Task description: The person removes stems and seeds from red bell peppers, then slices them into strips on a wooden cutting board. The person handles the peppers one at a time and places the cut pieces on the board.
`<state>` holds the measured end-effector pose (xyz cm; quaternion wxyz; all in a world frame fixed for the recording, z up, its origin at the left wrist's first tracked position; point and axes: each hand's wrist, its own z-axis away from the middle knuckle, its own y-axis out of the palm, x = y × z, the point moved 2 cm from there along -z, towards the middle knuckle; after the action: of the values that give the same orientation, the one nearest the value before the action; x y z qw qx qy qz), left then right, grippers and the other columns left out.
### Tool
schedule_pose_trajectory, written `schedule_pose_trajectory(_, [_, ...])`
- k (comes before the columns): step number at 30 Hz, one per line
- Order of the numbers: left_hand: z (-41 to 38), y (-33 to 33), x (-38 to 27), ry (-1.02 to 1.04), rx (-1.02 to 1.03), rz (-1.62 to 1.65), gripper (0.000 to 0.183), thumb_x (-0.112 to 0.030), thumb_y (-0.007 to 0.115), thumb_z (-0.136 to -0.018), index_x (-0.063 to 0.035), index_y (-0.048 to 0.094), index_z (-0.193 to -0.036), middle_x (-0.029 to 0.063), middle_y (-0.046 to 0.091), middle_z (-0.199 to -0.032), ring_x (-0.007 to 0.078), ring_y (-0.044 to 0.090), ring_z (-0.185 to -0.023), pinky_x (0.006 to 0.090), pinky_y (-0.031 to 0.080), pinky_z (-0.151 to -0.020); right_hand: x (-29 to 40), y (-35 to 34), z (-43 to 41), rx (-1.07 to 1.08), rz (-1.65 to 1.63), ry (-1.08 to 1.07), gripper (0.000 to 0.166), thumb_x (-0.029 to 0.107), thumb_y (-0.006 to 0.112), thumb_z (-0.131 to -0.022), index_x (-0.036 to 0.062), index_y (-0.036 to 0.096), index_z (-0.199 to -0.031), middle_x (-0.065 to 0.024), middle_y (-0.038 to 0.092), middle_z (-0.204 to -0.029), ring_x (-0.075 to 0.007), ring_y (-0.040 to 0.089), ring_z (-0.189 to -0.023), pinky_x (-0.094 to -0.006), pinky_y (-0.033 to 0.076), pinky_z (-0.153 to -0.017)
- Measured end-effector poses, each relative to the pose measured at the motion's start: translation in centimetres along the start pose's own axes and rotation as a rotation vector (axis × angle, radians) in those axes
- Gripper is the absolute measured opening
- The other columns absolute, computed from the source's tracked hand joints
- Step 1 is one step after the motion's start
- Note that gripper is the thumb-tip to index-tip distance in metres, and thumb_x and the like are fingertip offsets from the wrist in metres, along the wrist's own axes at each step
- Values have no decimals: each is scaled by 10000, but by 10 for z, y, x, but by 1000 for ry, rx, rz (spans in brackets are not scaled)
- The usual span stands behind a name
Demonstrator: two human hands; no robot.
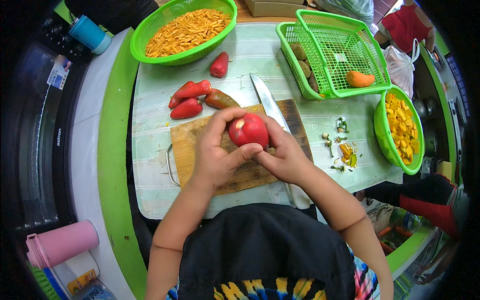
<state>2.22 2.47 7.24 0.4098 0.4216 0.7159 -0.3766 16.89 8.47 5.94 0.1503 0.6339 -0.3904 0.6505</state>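
Both my left hand point(219, 150) and my right hand point(283, 150) are closed around a red bell pepper point(250, 131), thumbs meeting at its near side. They hold it over a wooden cutting board point(202, 172) with a metal handle at its left. A kitchen knife point(273, 107) lies across the board's right part, its blade pointing away and its white handle point(300, 197) past the near edge; my right forearm hides its middle. Beyond the board sit several red peppers point(187, 108) and a brownish-red one point(221, 99). Another red pepper point(219, 65) lies farther back.
A green colander point(183, 58) of orange strips stands at the back left. Green baskets point(326, 93) at the back right hold brown root vegetables point(299, 51) and a peeled carrot point(360, 79). A green basket point(380, 131) of yellow-orange cubes point(401, 127) and pepper stems point(343, 125) are at right.
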Motion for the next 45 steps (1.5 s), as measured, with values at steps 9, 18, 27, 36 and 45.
schedule_pose_trajectory(9, [-66,-83,107,-129,133,-1055,424,-264,675,-767,-83,585,-1140,106,544,-1228,302,501,-1109,388,422,-916,9,-27,-54,35,133,93,439,247,694,-711,11,540,-1048,-154,626,-882,-233,621,-813,-328,485,-763])
schedule_pose_trajectory(18, [-54,-122,121,-246,-359,-479,370,-278,730,-754,-42,657,-1030,119,593,-1071,233,574,-996,327,445,-872,-28,30,-138,198,717,119,618,399,721,-643,10,531,-1084,-201,602,-1026,-346,585,-963,-410,477,-856])
schedule_pose_trajectory(27, [-46,-141,140,-302,-333,-373,396,-197,733,-750,-43,613,-1095,97,622,-1026,198,600,-909,308,462,-835,-41,44,-143,125,562,132,494,236,693,-695,72,525,-1129,-171,613,-1031,-324,589,-981,-410,475,-861])
schedule_pose_trajectory(36, [-46,-122,100,-266,-264,-420,407,-173,721,-759,-31,575,-1111,75,643,-967,160,596,-870,292,466,-813,30,-173,-82,-326,-285,34,405,190,642,-799,77,517,-1168,-68,617,-1031,-180,614,-892,-315,533,-737])
schedule_pose_trajectory(45, [-46,-88,69,-242,-227,103,386,-142,716,-769,-13,570,-1103,49,629,-957,109,590,-844,258,479,-779,39,-223,31,-339,-877,-401,680,123,613,-827,38,252,-1397,-196,296,-1435,-336,361,-1287,-401,463,-862])
